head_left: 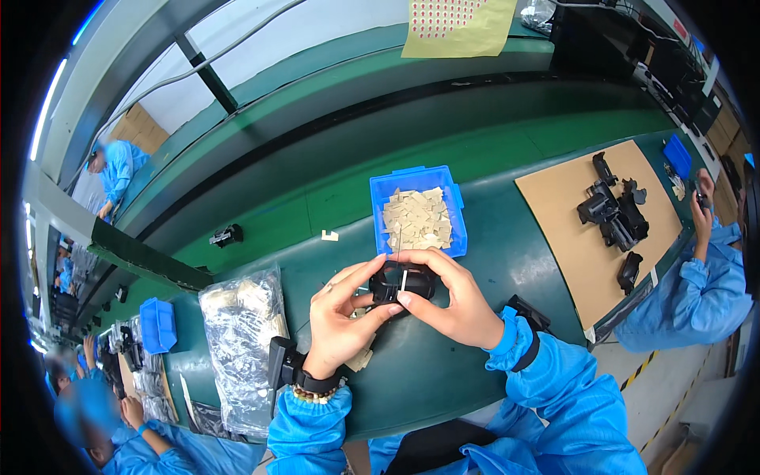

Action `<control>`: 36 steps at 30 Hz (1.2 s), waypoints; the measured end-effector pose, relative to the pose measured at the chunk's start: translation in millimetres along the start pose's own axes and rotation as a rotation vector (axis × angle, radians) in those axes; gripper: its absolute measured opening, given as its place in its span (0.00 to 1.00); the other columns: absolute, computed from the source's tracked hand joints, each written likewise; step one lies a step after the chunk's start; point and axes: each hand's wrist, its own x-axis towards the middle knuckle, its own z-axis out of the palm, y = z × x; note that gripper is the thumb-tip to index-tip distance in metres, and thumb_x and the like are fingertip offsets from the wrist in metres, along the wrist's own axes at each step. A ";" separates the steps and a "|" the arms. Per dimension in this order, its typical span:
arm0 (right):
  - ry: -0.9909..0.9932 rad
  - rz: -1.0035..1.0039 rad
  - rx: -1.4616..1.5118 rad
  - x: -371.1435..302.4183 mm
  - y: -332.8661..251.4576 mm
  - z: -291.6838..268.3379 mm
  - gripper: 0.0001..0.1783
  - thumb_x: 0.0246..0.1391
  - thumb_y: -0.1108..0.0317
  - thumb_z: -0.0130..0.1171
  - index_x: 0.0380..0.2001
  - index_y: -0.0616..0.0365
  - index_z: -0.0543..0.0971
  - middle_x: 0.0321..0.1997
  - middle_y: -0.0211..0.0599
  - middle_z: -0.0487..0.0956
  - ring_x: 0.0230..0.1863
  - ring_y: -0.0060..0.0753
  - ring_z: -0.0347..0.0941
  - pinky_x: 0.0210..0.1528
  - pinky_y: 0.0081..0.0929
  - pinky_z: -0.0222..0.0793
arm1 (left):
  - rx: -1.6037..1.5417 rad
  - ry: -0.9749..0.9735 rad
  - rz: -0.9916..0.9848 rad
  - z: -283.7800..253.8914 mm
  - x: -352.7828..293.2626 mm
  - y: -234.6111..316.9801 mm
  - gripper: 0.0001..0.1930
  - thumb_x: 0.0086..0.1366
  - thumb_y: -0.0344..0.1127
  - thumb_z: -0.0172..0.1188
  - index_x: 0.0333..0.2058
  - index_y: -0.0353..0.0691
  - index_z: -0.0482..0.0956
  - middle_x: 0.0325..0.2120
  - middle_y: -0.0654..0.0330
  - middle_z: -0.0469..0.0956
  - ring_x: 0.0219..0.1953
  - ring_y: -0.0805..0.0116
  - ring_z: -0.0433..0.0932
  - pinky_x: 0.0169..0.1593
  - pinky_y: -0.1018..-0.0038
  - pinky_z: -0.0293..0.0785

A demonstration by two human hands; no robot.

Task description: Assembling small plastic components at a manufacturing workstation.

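One black part (pixel 419 280): gripped from both sides over the dark green table (pixel 451 380); it is the centre for the clock directions below.
Left hand (pixel 339 321): closed on the part's nine o'clock side, forefinger along the upper edge, thumb along the lower one.
Right hand (pixel 457 307): also gripping, from three o'clock, forefinger bent over the top, thumb tip on the lower front.
White strip (pixel 404 279): upright across the part, just above the right thumb tip.
Blue bin (pixel 378 206): at twelve, near the fingertips, holding heaped flat beige pieces (pixel 416 220).
Plastic bag (pixel 244 352): at eight, lying on the table, contents unclear.
Cardboard sheet (pixel 566 237): between two and three, bearing several black components (pixel 613 215).
Co-worker's hand (pixel 701 212): beyond the sheet, also between two and three, around something dark.
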 end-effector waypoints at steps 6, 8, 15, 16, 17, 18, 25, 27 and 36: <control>0.002 0.056 0.158 0.5 2.3 3.3 0.25 0.53 0.72 0.62 0.54 0.64 0.72 0.51 0.42 0.77 0.52 0.30 0.74 0.57 0.30 0.68 | -0.008 -0.016 0.022 -2.5 -1.4 2.1 0.31 0.49 0.13 0.67 0.55 0.32 0.74 0.53 0.50 0.70 0.55 0.60 0.74 0.52 0.68 0.82; -0.018 0.078 0.183 -0.2 5.6 -0.4 0.25 0.53 0.71 0.63 0.55 0.64 0.72 0.51 0.39 0.77 0.52 0.27 0.74 0.57 0.28 0.68 | -0.026 -0.017 0.026 -0.4 0.9 -0.3 0.30 0.50 0.14 0.67 0.54 0.34 0.75 0.53 0.49 0.72 0.54 0.60 0.75 0.52 0.68 0.82; -0.073 0.135 0.268 0.3 1.3 -2.4 0.25 0.54 0.71 0.63 0.55 0.64 0.72 0.51 0.37 0.77 0.51 0.25 0.73 0.57 0.27 0.68 | -0.036 -0.034 0.018 -2.8 -1.7 4.9 0.30 0.49 0.13 0.67 0.54 0.34 0.75 0.52 0.49 0.72 0.54 0.59 0.75 0.52 0.67 0.82; -0.069 0.141 0.266 -0.2 2.2 -3.1 0.25 0.54 0.71 0.63 0.55 0.64 0.72 0.51 0.37 0.77 0.51 0.25 0.73 0.57 0.27 0.68 | -0.039 -0.033 0.017 -1.8 -1.0 3.3 0.30 0.49 0.13 0.67 0.54 0.34 0.75 0.52 0.49 0.72 0.53 0.59 0.75 0.53 0.67 0.82; -0.065 0.148 0.265 -0.8 3.1 -4.0 0.25 0.54 0.71 0.63 0.55 0.64 0.72 0.51 0.37 0.77 0.52 0.25 0.73 0.57 0.27 0.68 | -0.043 -0.036 0.017 -0.8 -0.2 1.5 0.30 0.49 0.13 0.67 0.54 0.34 0.75 0.52 0.49 0.72 0.53 0.59 0.75 0.53 0.67 0.82; -0.066 0.148 0.268 -1.0 3.3 -3.3 0.25 0.54 0.71 0.63 0.55 0.64 0.72 0.51 0.37 0.77 0.52 0.25 0.73 0.57 0.27 0.68 | -0.052 -0.030 0.012 -1.2 -0.9 0.9 0.30 0.49 0.13 0.67 0.54 0.34 0.75 0.52 0.49 0.72 0.53 0.59 0.76 0.52 0.67 0.82; -0.067 0.174 0.320 0.3 2.2 -1.2 0.24 0.54 0.73 0.63 0.55 0.64 0.72 0.51 0.36 0.78 0.52 0.24 0.73 0.57 0.27 0.68 | -0.046 -0.026 0.016 -0.8 -2.5 -2.6 0.32 0.48 0.11 0.66 0.54 0.30 0.74 0.54 0.48 0.69 0.55 0.57 0.74 0.51 0.68 0.83; -0.073 0.178 0.318 1.9 2.7 -0.3 0.24 0.54 0.73 0.63 0.55 0.64 0.72 0.50 0.36 0.78 0.52 0.24 0.73 0.57 0.27 0.68 | -0.054 -0.012 0.009 -0.6 -1.3 -2.6 0.30 0.49 0.11 0.66 0.54 0.31 0.75 0.53 0.48 0.71 0.54 0.58 0.74 0.52 0.67 0.82; 0.445 -0.102 -0.080 5.4 -5.0 -19.8 0.22 0.52 0.73 0.61 0.51 0.60 0.72 0.50 0.43 0.72 0.52 0.39 0.70 0.55 0.31 0.64 | -0.037 0.297 0.092 -57.5 90.7 -25.0 0.31 0.55 0.20 0.66 0.57 0.33 0.66 0.51 0.56 0.73 0.55 0.65 0.72 0.56 0.73 0.71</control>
